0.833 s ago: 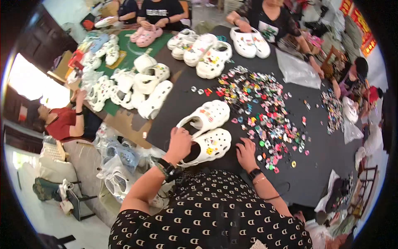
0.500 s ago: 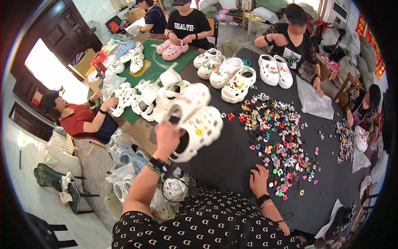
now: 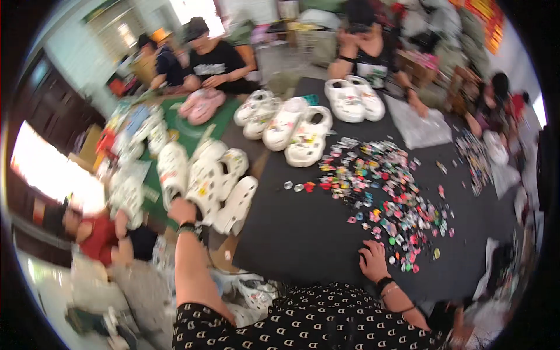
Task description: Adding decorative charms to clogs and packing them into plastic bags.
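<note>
My left hand [image 3: 182, 211] is closed at the heel end of a pair of white clogs, fingers partly hidden between them. One white clog [image 3: 172, 170] points away on the left. Its mate [image 3: 202, 195], with a yellow charm, lies against other white clogs [image 3: 236, 205] at the table's left side. On the black tabletop [image 3: 291, 233] my right hand [image 3: 373, 260] rests palm down, fingers apart and holding nothing. Just beyond it spreads a loose heap of small colourful shoe charms [image 3: 388, 192].
Decorated white clogs [image 3: 308, 137] stand in the middle, another white pair [image 3: 354, 100] farther back. A clear plastic bag [image 3: 417, 123] lies at the back right under a co-worker's hand [image 3: 417, 106]. Across the green mat [image 3: 189, 131], another person holds pink clogs [image 3: 201, 106]. Bagged shoes [image 3: 256, 291] sit below the table edge.
My left hand has moved left with the white clogs, from over the black table to the group beside the green mat. The right hand stays on the table. The whole view has shifted and blurred.
</note>
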Action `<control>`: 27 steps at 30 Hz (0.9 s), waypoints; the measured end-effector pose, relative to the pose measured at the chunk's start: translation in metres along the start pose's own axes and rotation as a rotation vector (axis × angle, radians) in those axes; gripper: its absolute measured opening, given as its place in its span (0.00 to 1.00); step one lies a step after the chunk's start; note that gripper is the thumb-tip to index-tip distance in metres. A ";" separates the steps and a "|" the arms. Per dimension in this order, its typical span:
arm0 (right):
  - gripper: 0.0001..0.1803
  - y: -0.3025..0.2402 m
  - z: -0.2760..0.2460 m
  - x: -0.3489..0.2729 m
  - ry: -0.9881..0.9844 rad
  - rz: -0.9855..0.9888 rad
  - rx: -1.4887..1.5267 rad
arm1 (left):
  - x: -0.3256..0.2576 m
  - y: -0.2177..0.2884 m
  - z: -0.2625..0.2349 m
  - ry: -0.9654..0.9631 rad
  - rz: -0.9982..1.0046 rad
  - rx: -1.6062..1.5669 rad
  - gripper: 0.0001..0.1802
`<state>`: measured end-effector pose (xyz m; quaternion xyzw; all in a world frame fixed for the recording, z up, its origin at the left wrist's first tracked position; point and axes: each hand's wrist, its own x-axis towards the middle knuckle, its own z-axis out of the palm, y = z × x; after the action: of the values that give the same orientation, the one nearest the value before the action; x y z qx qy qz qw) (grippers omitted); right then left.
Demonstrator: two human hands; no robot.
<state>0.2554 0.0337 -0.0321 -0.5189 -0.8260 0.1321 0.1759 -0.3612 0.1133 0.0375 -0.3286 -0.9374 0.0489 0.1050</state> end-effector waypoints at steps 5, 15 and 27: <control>0.14 -0.018 0.002 0.028 -0.016 -0.142 0.115 | 0.077 -0.143 0.066 0.396 0.017 0.108 0.12; 0.12 -0.004 -0.006 0.007 -0.037 -0.033 0.025 | 0.111 -0.005 0.070 0.083 0.183 -0.026 0.13; 0.11 -0.002 0.003 0.006 -0.010 -0.011 0.072 | 0.049 -0.020 0.057 0.338 0.643 -0.285 0.16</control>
<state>0.2496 0.0381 -0.0331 -0.5072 -0.8243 0.1634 0.1910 -0.4236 0.1267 -0.0071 -0.6201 -0.7536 -0.1063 0.1904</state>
